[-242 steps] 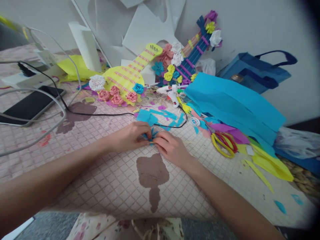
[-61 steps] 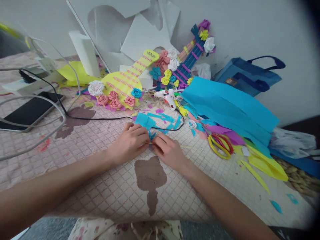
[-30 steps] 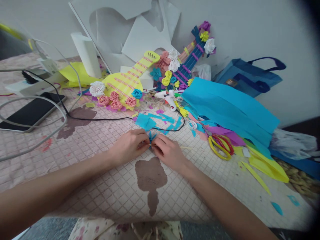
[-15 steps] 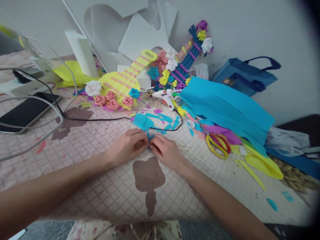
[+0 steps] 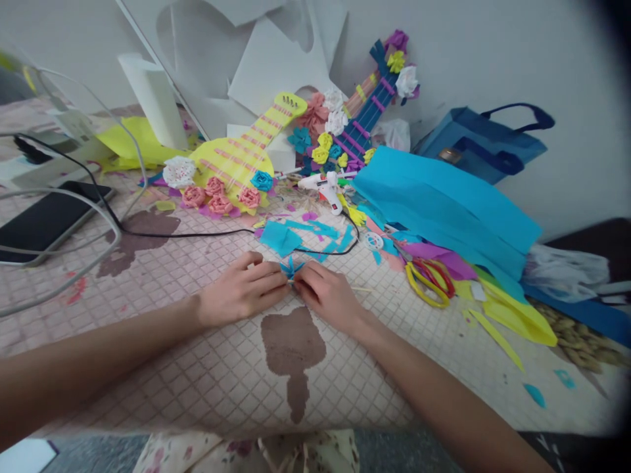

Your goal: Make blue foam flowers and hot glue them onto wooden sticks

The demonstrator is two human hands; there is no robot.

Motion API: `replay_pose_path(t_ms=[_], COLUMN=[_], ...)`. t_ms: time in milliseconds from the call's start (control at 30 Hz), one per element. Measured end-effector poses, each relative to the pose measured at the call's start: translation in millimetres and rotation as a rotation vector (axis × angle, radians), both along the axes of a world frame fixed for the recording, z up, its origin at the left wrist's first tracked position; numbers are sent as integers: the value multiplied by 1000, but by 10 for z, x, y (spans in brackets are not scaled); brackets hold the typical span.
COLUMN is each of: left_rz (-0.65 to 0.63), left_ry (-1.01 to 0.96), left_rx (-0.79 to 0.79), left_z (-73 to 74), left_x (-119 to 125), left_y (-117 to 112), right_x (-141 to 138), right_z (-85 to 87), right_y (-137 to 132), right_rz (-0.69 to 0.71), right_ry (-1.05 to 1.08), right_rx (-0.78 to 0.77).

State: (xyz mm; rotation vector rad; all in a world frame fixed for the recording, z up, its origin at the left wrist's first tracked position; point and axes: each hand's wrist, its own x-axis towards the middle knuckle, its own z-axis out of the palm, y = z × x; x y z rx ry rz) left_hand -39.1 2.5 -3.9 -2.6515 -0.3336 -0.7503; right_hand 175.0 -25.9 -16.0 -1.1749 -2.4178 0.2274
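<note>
Between my two hands is a small blue crepe paper flower point(image 5: 290, 268) with pointed petals. My left hand point(image 5: 245, 289) pinches its left side, fingertips pressed together. My right hand point(image 5: 329, 295) is closed on the right side of it, and a thin wooden stick point(image 5: 362, 289) shows beyond that hand; whether the stick joins the flower is hidden. Just past my fingers lie a blue paper square point(image 5: 280, 238) and several cut blue strips point(image 5: 315, 230). A white glue gun point(image 5: 325, 189) rests farther back, its black cord running in front of the paper.
Yellow and red scissors point(image 5: 428, 282) lie right of my right hand, beside blue crepe paper point(image 5: 444, 194) and yellow strips point(image 5: 497, 338). Flower-trimmed yellow point(image 5: 236, 157) and dark blue point(image 5: 367, 121) paper guitars stand behind. A phone point(image 5: 49, 220) and looping cables point(image 5: 116, 223) are at left.
My left hand has shifted slightly left and turned flatter, its index finger now raised and bent. My right hand keeps its hold on the flower. The whole view has tilted slightly.
</note>
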Motion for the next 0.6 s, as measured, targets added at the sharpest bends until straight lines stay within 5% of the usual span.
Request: replay_pose_path(t_ms=[600], left_rz=[-2], left_ry=[-2], left_rx=[-26], left_z=[-13], left_x=[-9], left_y=[17], right_x=[9], right_z=[-10], right_y=[0], right_rz=[-2], right_ry=[-25], right_rx=[16])
